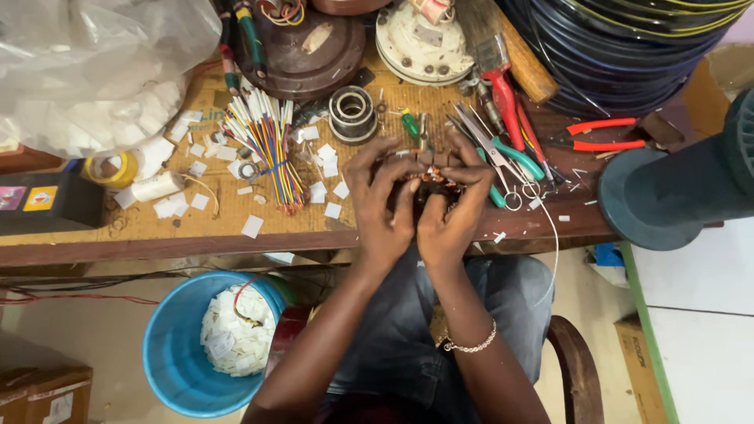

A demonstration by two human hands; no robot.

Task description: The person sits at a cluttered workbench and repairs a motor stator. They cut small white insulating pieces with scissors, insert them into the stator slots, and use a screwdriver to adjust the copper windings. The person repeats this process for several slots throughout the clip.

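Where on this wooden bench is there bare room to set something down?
Barest is the front edge of the wooden bench, between the black box and the bundle of coloured wires. Right of both hands, pliers and scissors crowd it.

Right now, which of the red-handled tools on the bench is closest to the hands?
The red-handled pliers lying just beyond the right hand, beside the teal-handled scissors. The other red-handled tool lies farther right, near the dark fan housing.
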